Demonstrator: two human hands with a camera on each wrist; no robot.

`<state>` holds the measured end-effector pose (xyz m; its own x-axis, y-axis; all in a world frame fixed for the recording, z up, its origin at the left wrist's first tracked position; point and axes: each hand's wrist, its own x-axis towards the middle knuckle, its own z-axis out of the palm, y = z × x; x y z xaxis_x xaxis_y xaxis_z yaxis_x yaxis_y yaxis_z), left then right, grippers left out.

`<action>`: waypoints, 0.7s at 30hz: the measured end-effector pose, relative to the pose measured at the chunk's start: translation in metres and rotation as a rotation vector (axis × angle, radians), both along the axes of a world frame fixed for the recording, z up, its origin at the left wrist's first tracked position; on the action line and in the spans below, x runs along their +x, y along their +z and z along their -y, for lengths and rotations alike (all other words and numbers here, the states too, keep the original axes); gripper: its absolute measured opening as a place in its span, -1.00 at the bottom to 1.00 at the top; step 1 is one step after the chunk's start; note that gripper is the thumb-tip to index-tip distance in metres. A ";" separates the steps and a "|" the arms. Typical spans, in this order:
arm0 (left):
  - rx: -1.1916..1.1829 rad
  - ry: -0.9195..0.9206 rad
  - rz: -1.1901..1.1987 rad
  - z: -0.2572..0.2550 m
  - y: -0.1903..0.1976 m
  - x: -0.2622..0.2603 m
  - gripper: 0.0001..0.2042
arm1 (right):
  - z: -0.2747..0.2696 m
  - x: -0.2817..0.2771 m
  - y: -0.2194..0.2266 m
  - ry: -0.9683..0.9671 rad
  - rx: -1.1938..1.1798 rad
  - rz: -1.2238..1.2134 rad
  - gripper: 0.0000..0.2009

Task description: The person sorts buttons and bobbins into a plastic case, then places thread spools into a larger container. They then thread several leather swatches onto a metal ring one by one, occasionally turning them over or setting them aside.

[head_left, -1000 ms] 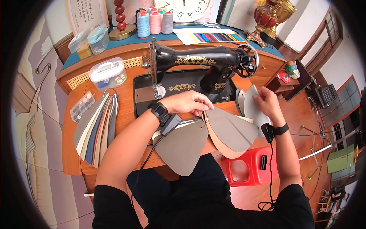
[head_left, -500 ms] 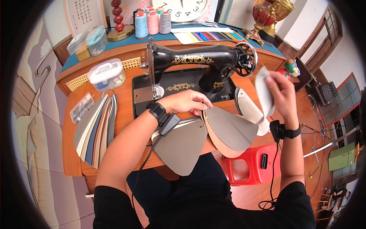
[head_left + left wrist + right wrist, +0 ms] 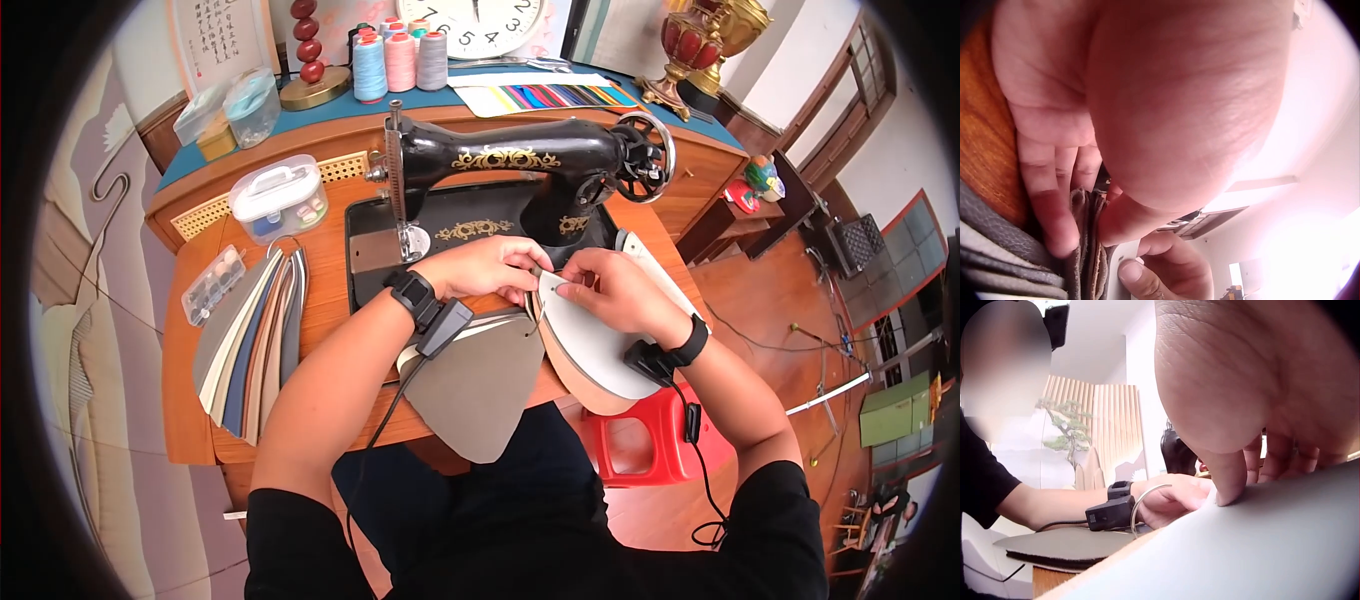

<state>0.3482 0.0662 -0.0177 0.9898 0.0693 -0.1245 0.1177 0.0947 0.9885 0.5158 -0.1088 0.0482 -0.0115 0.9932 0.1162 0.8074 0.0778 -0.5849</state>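
My left hand (image 3: pixel 480 270) pinches the narrow ends of a stack of leather swatches, seen edge-on between thumb and fingers in the left wrist view. From it a grey-brown swatch (image 3: pixel 470 385) fans out toward my lap. My right hand (image 3: pixel 615 290) pinches a pale grey swatch (image 3: pixel 590 335) by its narrow end, right beside the left fingertips. A small punched hole (image 3: pixel 1121 257) shows in that end. The pale swatch lies over a tan one (image 3: pixel 597 400). A thin metal ring (image 3: pixel 1137 511) curves up by the left hand in the right wrist view.
Behind the hands stands a black sewing machine (image 3: pixel 510 150). Another ringed fan of swatches (image 3: pixel 255 345), a small clear case (image 3: pixel 213 285) and a lidded clear box (image 3: pixel 280 200) are at left. A whitish swatch (image 3: pixel 655 265) lies at right; below is a red stool (image 3: pixel 690 440).
The right hand lifted the pale swatch off to the right, then brought it left to the stack, where it now covers the grey-brown swatch on that side. The left hand stayed in place.
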 end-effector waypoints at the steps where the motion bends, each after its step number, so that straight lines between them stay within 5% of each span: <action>1: 0.000 -0.003 0.000 0.000 0.000 0.000 -0.70 | -0.001 0.000 0.000 -0.003 0.000 0.000 -0.85; 13: -0.031 -0.005 0.000 -0.003 -0.004 0.001 -0.68 | -0.005 -0.007 -0.008 -0.098 0.011 -0.046 -0.88; 15: -0.039 0.001 -0.001 -0.002 -0.003 0.001 -0.68 | -0.005 -0.003 -0.015 -0.012 0.248 0.261 -0.89; 21: -0.142 -0.002 -0.041 -0.004 0.002 0.001 -0.73 | -0.004 -0.005 -0.013 -0.001 0.208 0.244 -0.94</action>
